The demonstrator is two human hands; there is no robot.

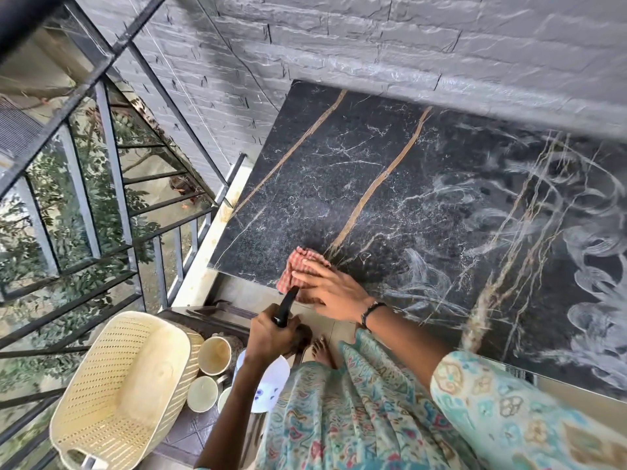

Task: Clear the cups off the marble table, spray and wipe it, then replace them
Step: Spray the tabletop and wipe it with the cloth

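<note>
Red-checked cloth [303,271] is lying under the right hand [330,289], whose straight fingers are pressing it flat at the near left corner of the marble table [339,184]. The left hand [271,335] is gripping the spray bottle [268,385] by its black trigger head, held low beside the table edge. By my reading, the spraying and wiping step is under way: swirled streaks are showing on the right part, while the left part looks unwiped, so the next move calls for sweeping the cloth leftward and away. Three cups [214,355] are standing off the table on a low surface, beside one cream basket [125,385].
</note>
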